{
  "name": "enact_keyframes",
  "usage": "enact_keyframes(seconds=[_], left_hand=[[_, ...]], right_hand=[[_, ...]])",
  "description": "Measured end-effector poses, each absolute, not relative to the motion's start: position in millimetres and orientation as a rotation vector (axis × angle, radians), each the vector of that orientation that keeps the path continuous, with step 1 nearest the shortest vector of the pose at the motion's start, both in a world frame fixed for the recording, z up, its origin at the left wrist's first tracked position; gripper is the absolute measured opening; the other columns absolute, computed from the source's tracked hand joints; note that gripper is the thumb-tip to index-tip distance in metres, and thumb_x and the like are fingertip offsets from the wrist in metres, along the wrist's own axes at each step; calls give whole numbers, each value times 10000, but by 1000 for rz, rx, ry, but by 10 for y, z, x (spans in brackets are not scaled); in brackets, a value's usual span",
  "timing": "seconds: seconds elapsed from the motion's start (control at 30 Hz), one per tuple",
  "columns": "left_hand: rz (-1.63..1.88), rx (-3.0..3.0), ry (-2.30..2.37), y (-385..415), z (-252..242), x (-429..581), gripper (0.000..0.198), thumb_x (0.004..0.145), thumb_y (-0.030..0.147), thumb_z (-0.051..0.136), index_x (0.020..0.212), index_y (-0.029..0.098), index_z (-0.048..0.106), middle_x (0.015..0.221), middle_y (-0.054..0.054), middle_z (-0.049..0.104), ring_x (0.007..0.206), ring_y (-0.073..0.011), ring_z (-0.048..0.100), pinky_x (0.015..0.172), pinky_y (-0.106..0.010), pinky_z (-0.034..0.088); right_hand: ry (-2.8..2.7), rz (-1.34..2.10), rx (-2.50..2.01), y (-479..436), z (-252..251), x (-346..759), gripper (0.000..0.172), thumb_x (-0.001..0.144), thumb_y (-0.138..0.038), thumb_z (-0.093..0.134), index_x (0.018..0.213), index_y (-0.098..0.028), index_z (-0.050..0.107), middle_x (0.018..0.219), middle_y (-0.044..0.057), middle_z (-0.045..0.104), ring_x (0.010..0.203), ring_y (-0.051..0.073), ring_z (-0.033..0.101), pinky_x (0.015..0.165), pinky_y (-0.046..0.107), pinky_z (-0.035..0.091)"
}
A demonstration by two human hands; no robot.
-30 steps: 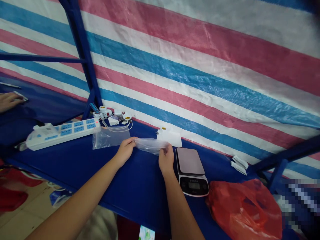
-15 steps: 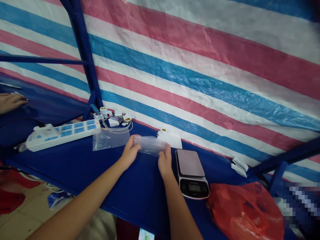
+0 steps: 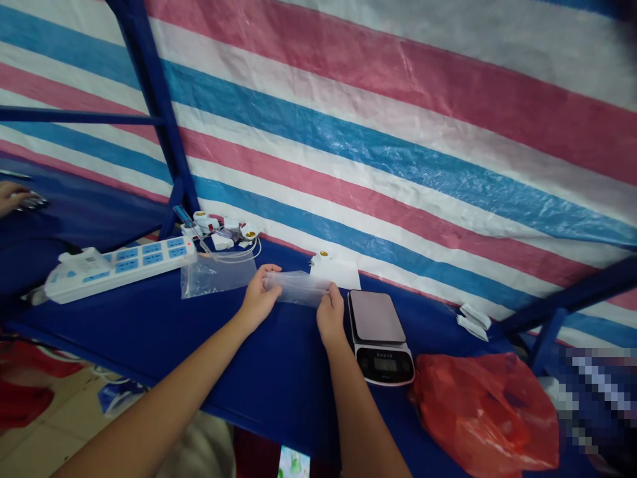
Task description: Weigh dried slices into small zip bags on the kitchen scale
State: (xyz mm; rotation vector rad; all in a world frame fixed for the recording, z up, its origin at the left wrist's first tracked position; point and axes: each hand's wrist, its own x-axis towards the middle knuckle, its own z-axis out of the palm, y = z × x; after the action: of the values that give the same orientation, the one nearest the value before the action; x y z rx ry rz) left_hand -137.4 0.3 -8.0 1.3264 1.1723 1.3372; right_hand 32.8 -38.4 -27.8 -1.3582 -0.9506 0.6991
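Left hand [image 3: 257, 299] and right hand [image 3: 330, 317] both pinch the bag [image 3: 298, 288], not set down yet. Scale [image 3: 378, 318] sits just right of the fingers [image 3: 336, 299].

Far tarp [image 3: 348, 133]: red/white/blue stripes | tabletop [image 3: 279, 385]: deep blue | left power strip [image 3: 112, 277]: white, blue sockets [image 3: 152, 257] | held plastic [image 3: 298, 289]: clear, whitish | right bag [image 3: 478, 405]: red

The left hand [image 3: 259, 300] has shifted in toward the right hand [image 3: 330, 316], its thumb now laid over the front of the clear plastic bag [image 3: 299, 289], which spreads flatter than a second ago (a co-worker's hand [image 3: 10, 198], far left, has drawn back slightly).
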Motion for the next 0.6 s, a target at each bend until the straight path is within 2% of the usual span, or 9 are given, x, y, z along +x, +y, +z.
enact_keyframes(seconds=[0.13,0.27,0.6], left_hand=[[1338,1329,1181,18,-82,-1359,505,532,234,560,1036,198,563,760,31,512,634,-145,461,579,-255,367],[1325,1360,1160,21,-72,-1361,503,542,236,563,1044,200,548,796,25,538,651,-145,484,593,-255,385],[1367,1356,1164,25,-36,-1378,513,530,229,586,1041,196,561,823,19,539,658,-142,487,588,-255,402]], right_hand=[[-1015,711,-1321,-379,-280,362,284,758,-281,442,895,-211,681,878,38,720,875,229,651,861,349,525],[-1036,705,-1323,-350,-306,400,293,746,-273,486,916,-204,715,928,46,751,933,244,664,920,367,524],[-1074,726,-1333,-341,-355,441,359,729,-225,451,955,-211,730,934,35,756,946,240,681,934,378,527]])
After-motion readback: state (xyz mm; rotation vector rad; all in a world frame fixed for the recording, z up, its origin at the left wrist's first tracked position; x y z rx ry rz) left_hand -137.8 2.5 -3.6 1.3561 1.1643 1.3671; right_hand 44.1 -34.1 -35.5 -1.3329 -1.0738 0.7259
